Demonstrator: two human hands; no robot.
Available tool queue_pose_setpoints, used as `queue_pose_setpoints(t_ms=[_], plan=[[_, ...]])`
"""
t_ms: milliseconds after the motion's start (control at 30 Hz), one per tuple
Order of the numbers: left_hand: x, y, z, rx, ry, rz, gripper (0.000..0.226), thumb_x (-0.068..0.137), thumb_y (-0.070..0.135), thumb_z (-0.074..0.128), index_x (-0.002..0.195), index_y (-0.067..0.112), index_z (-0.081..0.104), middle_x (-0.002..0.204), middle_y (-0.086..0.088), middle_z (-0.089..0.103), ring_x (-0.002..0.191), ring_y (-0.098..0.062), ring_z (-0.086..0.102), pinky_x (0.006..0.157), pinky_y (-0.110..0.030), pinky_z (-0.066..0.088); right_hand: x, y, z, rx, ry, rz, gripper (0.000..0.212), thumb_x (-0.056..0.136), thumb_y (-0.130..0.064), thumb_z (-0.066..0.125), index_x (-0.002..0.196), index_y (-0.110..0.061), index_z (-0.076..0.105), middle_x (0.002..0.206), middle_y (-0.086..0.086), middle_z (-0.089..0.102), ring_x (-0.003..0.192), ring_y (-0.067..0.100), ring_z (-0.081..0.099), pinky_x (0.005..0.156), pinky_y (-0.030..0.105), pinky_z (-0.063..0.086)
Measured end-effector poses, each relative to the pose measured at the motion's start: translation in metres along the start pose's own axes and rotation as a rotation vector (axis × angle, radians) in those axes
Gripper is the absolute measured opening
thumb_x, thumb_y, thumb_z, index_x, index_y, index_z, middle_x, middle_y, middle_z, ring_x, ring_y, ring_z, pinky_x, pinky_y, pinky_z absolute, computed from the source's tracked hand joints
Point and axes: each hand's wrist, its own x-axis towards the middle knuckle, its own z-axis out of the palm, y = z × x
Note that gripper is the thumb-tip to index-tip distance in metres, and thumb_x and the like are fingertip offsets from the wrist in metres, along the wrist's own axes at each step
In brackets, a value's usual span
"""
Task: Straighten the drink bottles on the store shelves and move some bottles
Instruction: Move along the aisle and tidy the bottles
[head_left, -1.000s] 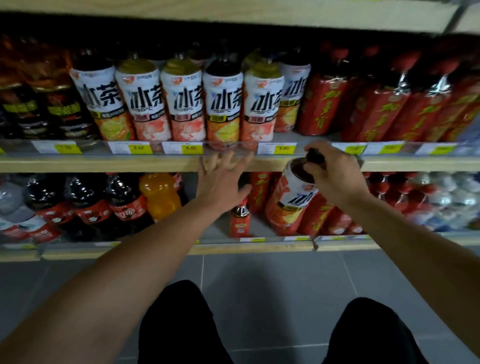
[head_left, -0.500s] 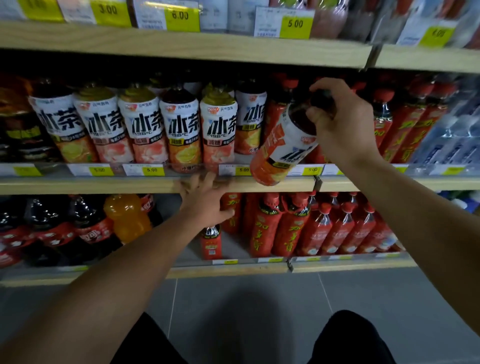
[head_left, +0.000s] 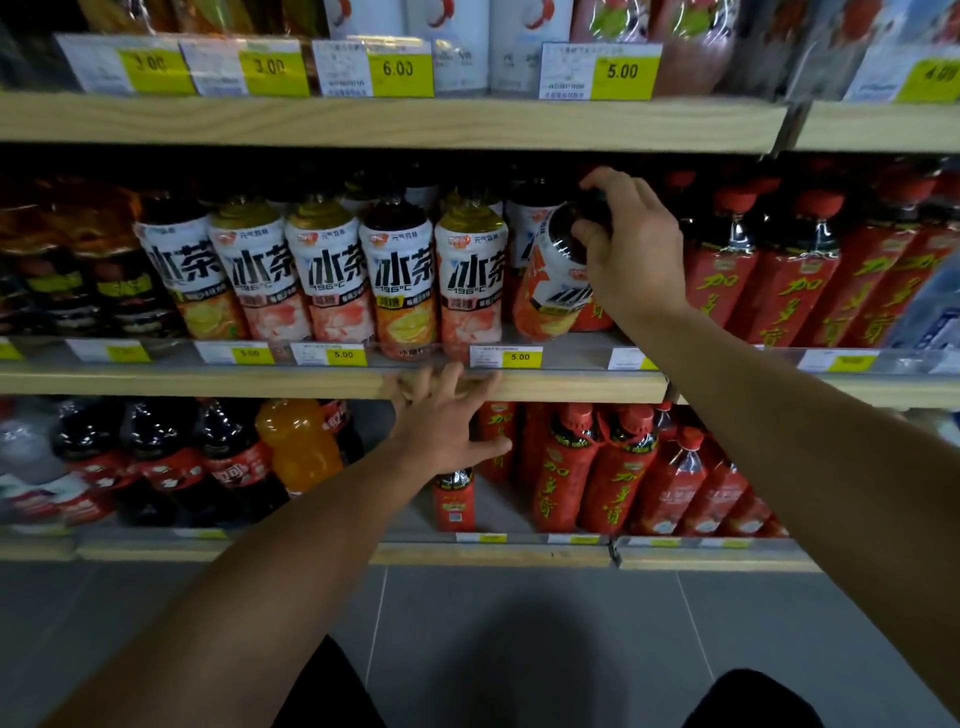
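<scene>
My right hand (head_left: 631, 254) pinches the tilted tea bottle (head_left: 553, 280) by its cap; left hand (head_left: 441, 421), fingers spread, braces the middle shelf (head_left: 208, 382). Tip it upright, label forward.

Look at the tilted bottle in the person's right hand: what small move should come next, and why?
Probably tip the tilted bottle upright and set it down. The right hand grips its cap, its base hangs over the bare gap on the middle shelf beside the white-label row, and the left hand rests on the shelf edge.
</scene>
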Motion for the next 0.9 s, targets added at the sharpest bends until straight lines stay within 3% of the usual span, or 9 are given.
queue_pose_setpoints(t_ms=[100, 267, 367, 433, 533, 600, 767, 900], plan=[[-0.001, 0.001, 0.001, -0.017, 0.014, -0.004, 0.090, 0.076, 0.088, 0.038, 0.149, 0.055, -0.004, 0.156, -0.002, 0.007, 0.144, -0.039, -0.001, 0.108, -0.075, 0.005, 0.003, 0.002, 0.012, -0.003, -0.073, 0.045, 0.039, 0.092, -0.013, 0.058, 0.131, -0.012, 0.057, 0.123, 0.013, 0.059, 0.107, 0.035, 0.058, 0.084, 0.043, 0.049], [-0.001, 0.001, 0.002, -0.044, -0.004, -0.013, 0.088, 0.079, 0.085, 0.039, 0.149, 0.055, -0.005, 0.159, -0.001, 0.002, 0.145, -0.040, -0.004, 0.108, -0.075, 0.003, 0.021, 0.005, 0.028, 0.041, -0.128, 0.147, 0.037, 0.095, -0.011, 0.054, 0.132, -0.011, 0.053, 0.127, 0.014, 0.057, 0.113, 0.031, 0.055, 0.074, 0.024, 0.033], [0.000, 0.001, 0.002, -0.052, -0.006, -0.019, 0.086, 0.081, 0.084, 0.040, 0.150, 0.055, -0.003, 0.159, -0.001, 0.003, 0.145, -0.040, -0.003, 0.109, -0.076, 0.001, 0.034, 0.005, 0.040, 0.156, -0.115, 0.300, 0.037, 0.098, -0.016, 0.054, 0.134, -0.009, 0.046, 0.129, 0.012, 0.058, 0.118, 0.028, 0.055, 0.085, 0.027, 0.042], [0.000, 0.001, 0.002, -0.050, 0.005, -0.017, 0.085, 0.081, 0.083, 0.039, 0.150, 0.055, -0.002, 0.158, -0.001, 0.005, 0.145, -0.040, 0.000, 0.109, -0.076, 0.002, 0.039, 0.004, 0.050, 0.196, -0.132, 0.329, 0.044, 0.097, -0.019, 0.055, 0.139, -0.010, 0.044, 0.131, 0.010, 0.059, 0.121, 0.027, 0.056, 0.094, 0.032, 0.047], [0.000, 0.000, 0.004, -0.059, 0.013, -0.022, 0.085, 0.081, 0.083, 0.041, 0.150, 0.055, -0.002, 0.156, 0.000, 0.005, 0.144, -0.039, 0.000, 0.109, -0.075, 0.001, 0.040, 0.006, 0.064, 0.232, -0.183, 0.351, 0.057, 0.094, -0.022, 0.058, 0.146, -0.017, 0.036, 0.135, 0.006, 0.058, 0.123, 0.024, 0.055, 0.094, 0.023, 0.044], [0.000, 0.002, 0.004, -0.053, 0.020, -0.024, 0.086, 0.080, 0.083, 0.042, 0.150, 0.055, -0.001, 0.156, 0.001, 0.005, 0.144, -0.038, 0.000, 0.109, -0.075, 0.000, 0.038, 0.012, 0.072, 0.251, -0.177, 0.369, 0.067, 0.091, -0.028, 0.060, 0.151, -0.019, 0.031, 0.139, 0.007, 0.054, 0.126, 0.024, 0.052, 0.097, 0.025, 0.043], [0.000, 0.003, 0.005, -0.031, 0.024, -0.042, 0.089, 0.079, 0.083, 0.043, 0.149, 0.056, -0.003, 0.157, 0.000, 0.003, 0.145, -0.039, -0.003, 0.109, -0.074, -0.007, 0.015, 0.025, 0.083, 0.285, -0.215, 0.414, 0.087, 0.086, -0.038, 0.069, 0.156, -0.020, 0.019, 0.153, 0.011, 0.027, 0.140, 0.023, 0.031, 0.107, 0.026, 0.032], [0.000, 0.003, 0.007, -0.019, 0.055, -0.036, 0.090, 0.077, 0.085, 0.044, 0.149, 0.056, -0.003, 0.156, -0.002, 0.007, 0.144, -0.041, 0.001, 0.108, -0.076, -0.005, -0.010, 0.024, 0.089, 0.266, -0.157, 0.431, 0.107, 0.079, -0.028, 0.080, 0.157, -0.023, 0.007, 0.154, 0.011, 0.025, 0.139, 0.021, 0.033, 0.096, 0.022, 0.031]])
